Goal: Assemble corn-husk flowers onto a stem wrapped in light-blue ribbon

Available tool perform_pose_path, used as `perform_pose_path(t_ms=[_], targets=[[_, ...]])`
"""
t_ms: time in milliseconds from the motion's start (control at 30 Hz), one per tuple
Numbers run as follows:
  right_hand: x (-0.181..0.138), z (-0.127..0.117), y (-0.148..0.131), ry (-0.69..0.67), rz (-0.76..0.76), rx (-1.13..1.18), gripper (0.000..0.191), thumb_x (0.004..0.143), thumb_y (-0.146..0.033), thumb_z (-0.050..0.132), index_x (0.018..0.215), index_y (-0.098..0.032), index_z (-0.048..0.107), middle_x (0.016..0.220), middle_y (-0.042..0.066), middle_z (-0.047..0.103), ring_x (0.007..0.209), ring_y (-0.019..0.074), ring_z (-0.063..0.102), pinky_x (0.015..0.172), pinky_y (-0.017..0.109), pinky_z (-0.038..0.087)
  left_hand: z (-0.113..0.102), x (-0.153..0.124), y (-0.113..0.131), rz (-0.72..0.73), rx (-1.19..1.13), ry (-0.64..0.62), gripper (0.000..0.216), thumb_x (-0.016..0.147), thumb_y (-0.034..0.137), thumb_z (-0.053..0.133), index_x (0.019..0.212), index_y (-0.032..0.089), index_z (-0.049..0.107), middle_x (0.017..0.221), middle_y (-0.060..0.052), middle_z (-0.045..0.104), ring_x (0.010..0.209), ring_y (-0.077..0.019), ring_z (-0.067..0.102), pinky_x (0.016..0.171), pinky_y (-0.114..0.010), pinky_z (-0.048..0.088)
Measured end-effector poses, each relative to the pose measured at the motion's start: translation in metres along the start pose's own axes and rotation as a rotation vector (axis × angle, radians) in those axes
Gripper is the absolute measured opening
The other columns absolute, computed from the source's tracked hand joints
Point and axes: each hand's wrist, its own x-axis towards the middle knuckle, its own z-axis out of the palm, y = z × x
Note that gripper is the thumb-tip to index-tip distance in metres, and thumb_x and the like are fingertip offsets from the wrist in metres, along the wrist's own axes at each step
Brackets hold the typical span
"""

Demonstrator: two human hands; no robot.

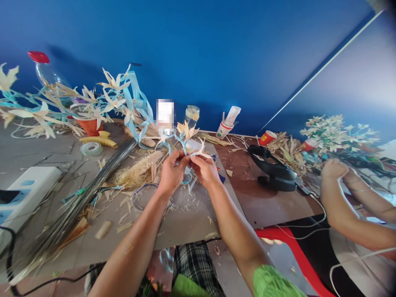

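Observation:
My left hand (pixel 172 171) and my right hand (pixel 204 169) meet above the middle of the table, both pinched closed on a small straw flower stem (pixel 186 133) wound with pale blue ribbon. Pale straw petals fan out just above my fingertips. A loop of blue ribbon (pixel 187 180) hangs below my hands. Under them lie straw scraps on a grey board (pixel 185 218).
A bundle of thin dark wires (pixel 77 202) lies on the left, beside a dried corn cob (pixel 139 167) and a tape roll (pixel 90 149). Finished straw flowers (pixel 93 103) stand behind. Paper cups (pixel 224 129) and a black stand (pixel 275 173) sit to the right, where another person's arms (pixel 349 206) work.

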Motion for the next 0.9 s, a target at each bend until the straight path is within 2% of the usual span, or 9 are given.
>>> perform_pose_path(t_ms=[167, 333, 633, 733, 900], targets=[[0.0, -0.001, -0.003, -0.011, 0.085, 0.076, 0.013, 0.059, -0.027, 0.071, 0.062, -0.017, 0.064, 0.059, -0.001, 0.061, 0.053, 0.0092, 0.051, 0.053, 0.023, 0.04, 0.001, -0.001, 0.006, -0.125, -0.232, -0.082, 0.017, 0.07, 0.03, 0.07, 0.078, 0.016, 0.065, 0.069, 0.0, 0.063, 0.064, -0.0112, 0.054, 0.065, -0.024, 0.044], [0.002, -0.005, -0.005, -0.028, 0.2, 0.083, 0.013, 0.059, -0.025, 0.069, 0.06, -0.015, 0.061, 0.054, -0.002, 0.058, 0.048, 0.009, 0.051, 0.049, 0.022, 0.041, 0.001, 0.001, 0.009, -0.157, -0.233, -0.116, 0.019, 0.065, 0.03, 0.074, 0.073, 0.015, 0.065, 0.065, 0.001, 0.062, 0.061, -0.0109, 0.054, 0.06, -0.023, 0.043], [0.004, -0.01, -0.003, -0.085, 0.173, 0.009, 0.015, 0.06, -0.026, 0.072, 0.059, -0.016, 0.061, 0.053, -0.003, 0.056, 0.049, 0.0077, 0.048, 0.051, 0.022, 0.037, -0.003, 0.003, 0.0, -0.283, -0.287, -0.144, 0.021, 0.065, 0.032, 0.073, 0.068, 0.014, 0.063, 0.06, 0.001, 0.058, 0.052, -0.0079, 0.048, 0.052, -0.021, 0.036], [0.003, -0.009, -0.003, -0.107, 0.182, -0.008, 0.017, 0.059, -0.027, 0.074, 0.06, -0.015, 0.061, 0.055, -0.003, 0.054, 0.051, 0.0078, 0.046, 0.053, 0.023, 0.036, -0.004, 0.005, -0.003, -0.315, -0.304, -0.116, 0.022, 0.063, 0.031, 0.074, 0.065, 0.014, 0.061, 0.056, 0.002, 0.055, 0.05, -0.0071, 0.046, 0.05, -0.021, 0.033], [0.002, -0.01, -0.007, -0.18, 0.193, -0.026, 0.019, 0.06, -0.029, 0.076, 0.068, -0.016, 0.065, 0.062, -0.003, 0.056, 0.054, 0.0078, 0.046, 0.056, 0.024, 0.036, -0.004, 0.006, -0.005, -0.289, -0.294, -0.009, 0.023, 0.064, 0.032, 0.073, 0.064, 0.014, 0.059, 0.056, 0.002, 0.055, 0.05, -0.0072, 0.046, 0.05, -0.021, 0.033]])
